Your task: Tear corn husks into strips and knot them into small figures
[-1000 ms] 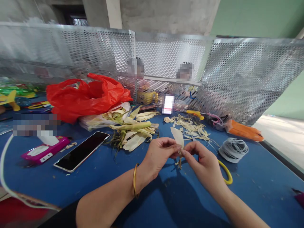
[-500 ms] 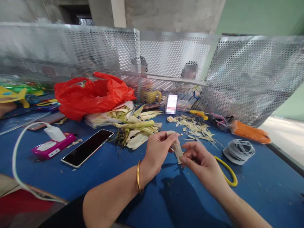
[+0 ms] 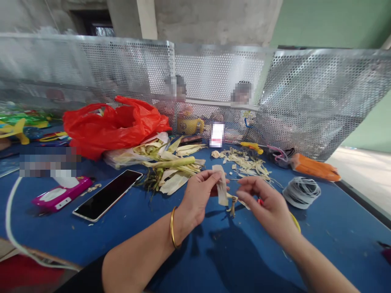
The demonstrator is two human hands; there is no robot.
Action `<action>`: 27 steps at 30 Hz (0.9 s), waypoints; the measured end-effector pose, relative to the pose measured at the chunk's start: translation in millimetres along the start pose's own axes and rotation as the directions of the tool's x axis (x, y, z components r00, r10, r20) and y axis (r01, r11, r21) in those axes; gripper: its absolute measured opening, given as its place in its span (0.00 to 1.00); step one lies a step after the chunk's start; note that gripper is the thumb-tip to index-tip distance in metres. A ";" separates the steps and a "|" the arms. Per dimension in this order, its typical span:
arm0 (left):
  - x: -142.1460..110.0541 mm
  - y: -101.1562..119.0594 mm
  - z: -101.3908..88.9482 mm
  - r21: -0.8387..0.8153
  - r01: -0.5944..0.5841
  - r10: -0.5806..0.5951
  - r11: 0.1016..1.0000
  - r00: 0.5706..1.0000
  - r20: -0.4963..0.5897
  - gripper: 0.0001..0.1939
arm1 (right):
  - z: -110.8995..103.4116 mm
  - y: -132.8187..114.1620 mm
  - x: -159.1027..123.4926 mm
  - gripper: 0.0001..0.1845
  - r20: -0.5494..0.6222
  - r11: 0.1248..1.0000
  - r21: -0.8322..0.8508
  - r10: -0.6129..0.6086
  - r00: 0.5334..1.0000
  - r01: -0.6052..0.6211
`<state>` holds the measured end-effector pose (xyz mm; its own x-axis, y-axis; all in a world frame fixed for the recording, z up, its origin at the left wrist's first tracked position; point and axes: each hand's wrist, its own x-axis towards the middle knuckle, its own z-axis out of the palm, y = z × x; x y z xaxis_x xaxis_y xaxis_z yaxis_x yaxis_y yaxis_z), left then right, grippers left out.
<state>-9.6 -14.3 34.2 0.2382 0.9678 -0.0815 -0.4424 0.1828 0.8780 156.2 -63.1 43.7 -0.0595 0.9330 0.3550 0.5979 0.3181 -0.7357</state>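
My left hand, with a gold bangle on its wrist, pinches a pale corn husk strip between thumb and fingers, its lower end hanging down. Just right of that strip, a small brownish tied-looking husk end shows below the fingers; what supports it is hidden. My right hand hovers beside it, thumb and fingers apart, with no object visible between the tips. Partly covered by the right hand is a yellow looped handle, and a bit of red shows by the palm. Beyond the left hand lies a pile of corn husks.
A phone and magenta power strip lie left. Behind stand a red plastic bag and perforated metal screen, with people beyond. Husk scraps, an orange packet and a grey coil lie right.
The husk strip was held between both hands; my right hand has let go of its lower end and drawn back to the right. The left hand keeps its pinch.
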 end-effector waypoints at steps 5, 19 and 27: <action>10.0 8.2 -6.9 0.132 0.036 -0.029 0.991 0.998 -0.056 0.05 | -56.1 32.3 2.9 0.11 0.056 0.577 -0.785 0.428 0.902 -0.225; 28.3 7.6 -19.4 0.279 0.056 -0.036 0.959 0.996 -0.076 0.06 | -45.0 64.5 2.1 0.17 0.114 0.432 -0.885 0.561 0.820 -0.173; 29.6 6.3 -19.8 0.284 0.045 -0.041 0.958 0.999 -0.020 0.04 | -52.2 64.9 1.8 0.32 0.163 0.925 -0.314 0.274 0.948 -0.214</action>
<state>-22.4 18.9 28.0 0.2383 0.9628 -0.1271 -0.1679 0.1697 0.9711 236.7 -49.6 26.7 -0.0225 0.9989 0.0408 0.8167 0.0419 -0.5755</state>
